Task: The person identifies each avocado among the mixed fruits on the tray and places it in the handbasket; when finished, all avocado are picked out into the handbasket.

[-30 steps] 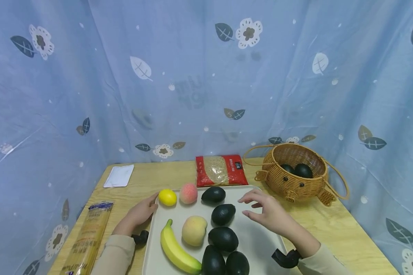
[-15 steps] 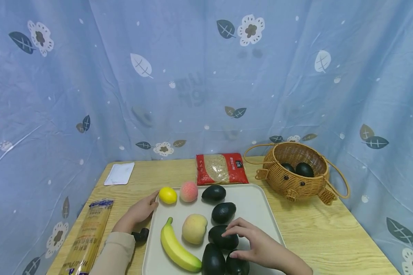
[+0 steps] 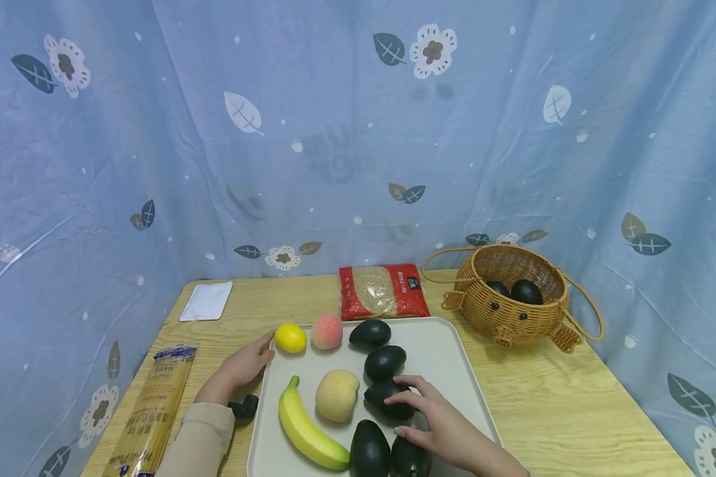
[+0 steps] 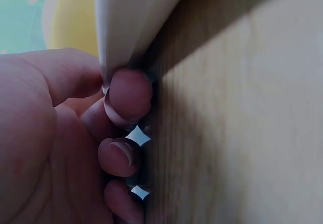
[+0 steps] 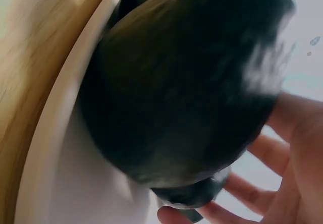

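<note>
Left hand (image 3: 244, 366): its grip pinches the left rim of the tray (image 3: 444, 361).
Right hand (image 3: 446, 424): fingers bend over the middle avocado (image 3: 377, 400); whether they grasp it, I cannot tell.
Middle avocado: on the tray, between other avocados (image 3: 385, 362).
Basket (image 3: 480, 317): near the tray.
</note>
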The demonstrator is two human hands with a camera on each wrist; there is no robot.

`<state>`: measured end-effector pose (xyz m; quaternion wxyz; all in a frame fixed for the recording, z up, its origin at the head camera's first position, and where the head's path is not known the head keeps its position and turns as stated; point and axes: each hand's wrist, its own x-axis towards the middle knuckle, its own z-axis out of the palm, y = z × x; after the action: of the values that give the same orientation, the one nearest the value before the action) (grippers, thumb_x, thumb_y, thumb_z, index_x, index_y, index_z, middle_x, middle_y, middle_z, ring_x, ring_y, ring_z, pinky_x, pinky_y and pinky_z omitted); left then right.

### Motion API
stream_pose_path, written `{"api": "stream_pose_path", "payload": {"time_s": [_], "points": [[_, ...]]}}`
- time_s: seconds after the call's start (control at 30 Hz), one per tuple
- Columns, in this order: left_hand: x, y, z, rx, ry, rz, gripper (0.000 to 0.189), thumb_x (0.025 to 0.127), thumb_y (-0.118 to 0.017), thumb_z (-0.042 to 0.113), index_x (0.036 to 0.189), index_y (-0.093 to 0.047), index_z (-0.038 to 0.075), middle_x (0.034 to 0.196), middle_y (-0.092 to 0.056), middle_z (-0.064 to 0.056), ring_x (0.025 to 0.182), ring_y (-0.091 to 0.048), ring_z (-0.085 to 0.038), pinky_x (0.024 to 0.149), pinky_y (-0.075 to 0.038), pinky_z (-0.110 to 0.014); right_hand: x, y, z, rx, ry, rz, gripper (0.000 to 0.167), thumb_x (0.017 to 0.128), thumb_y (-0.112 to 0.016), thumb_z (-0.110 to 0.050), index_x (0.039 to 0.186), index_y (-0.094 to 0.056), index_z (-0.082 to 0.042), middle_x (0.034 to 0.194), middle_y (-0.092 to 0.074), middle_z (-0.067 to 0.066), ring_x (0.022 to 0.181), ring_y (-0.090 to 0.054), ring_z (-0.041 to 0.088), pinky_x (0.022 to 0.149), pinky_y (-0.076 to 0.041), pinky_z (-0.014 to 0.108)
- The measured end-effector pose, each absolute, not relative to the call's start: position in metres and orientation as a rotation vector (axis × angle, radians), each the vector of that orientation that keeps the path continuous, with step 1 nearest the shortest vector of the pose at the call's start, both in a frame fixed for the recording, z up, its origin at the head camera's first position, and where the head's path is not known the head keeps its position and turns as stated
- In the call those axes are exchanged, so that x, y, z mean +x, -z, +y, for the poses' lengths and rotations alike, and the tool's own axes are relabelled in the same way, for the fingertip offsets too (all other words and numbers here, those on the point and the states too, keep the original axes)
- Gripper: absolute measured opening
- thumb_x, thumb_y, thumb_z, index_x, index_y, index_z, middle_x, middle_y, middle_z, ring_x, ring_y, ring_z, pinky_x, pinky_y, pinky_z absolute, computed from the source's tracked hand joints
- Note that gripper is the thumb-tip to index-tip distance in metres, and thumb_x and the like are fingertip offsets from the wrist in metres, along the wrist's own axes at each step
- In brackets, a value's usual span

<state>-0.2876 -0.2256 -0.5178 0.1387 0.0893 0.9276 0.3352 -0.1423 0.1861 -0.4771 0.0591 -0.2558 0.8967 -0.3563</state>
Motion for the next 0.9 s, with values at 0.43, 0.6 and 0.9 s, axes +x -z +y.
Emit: {"api": "stream_pose_path", "payload": {"time_s": [0.43,0.6,0.9], "points": [[-0.287,0.517,-0.225,0.283,-0.965,2.688,0.059,0.112,-0.047,0.023,0.165,-0.03,0.005,0.137,-0.063,-0.025,0.13,-0.056,-0.047,0.11,-0.035,-0.069,-0.157,0.503,0.184,-0.721,1.17,2.841,0.046,0.091,-0.083,-0.013,0.127,-0.054,-0.018,0.149,-0.051,0.019,0.133,-0.055,0.039,0.104,-0.048,0.056],[-0.285,0.519,-0.224,0.274,-0.983,2.683,0.058,0.112,-0.047,0.023,0.165,-0.03,0.006,0.144,-0.058,-0.027,0.136,-0.051,-0.049,0.111,-0.033,-0.07,-0.156,0.509,0.185,-0.799,1.142,2.931,0.048,0.091,-0.083,-0.01,0.13,-0.057,-0.018,0.14,-0.056,0.008,0.126,-0.06,0.032,0.101,-0.052,0.052],[-0.286,0.52,-0.225,0.252,-1.034,2.657,0.059,0.112,-0.046,0.024,0.167,-0.028,0.01,0.153,-0.051,-0.024,0.142,-0.045,-0.049,0.114,-0.029,-0.07,-0.157,0.5,0.192,-0.718,1.185,2.803,0.051,0.095,-0.078,-0.02,0.142,-0.063,-0.033,0.144,-0.053,0.005,0.131,-0.056,0.033,0.104,-0.051,0.051]]}}
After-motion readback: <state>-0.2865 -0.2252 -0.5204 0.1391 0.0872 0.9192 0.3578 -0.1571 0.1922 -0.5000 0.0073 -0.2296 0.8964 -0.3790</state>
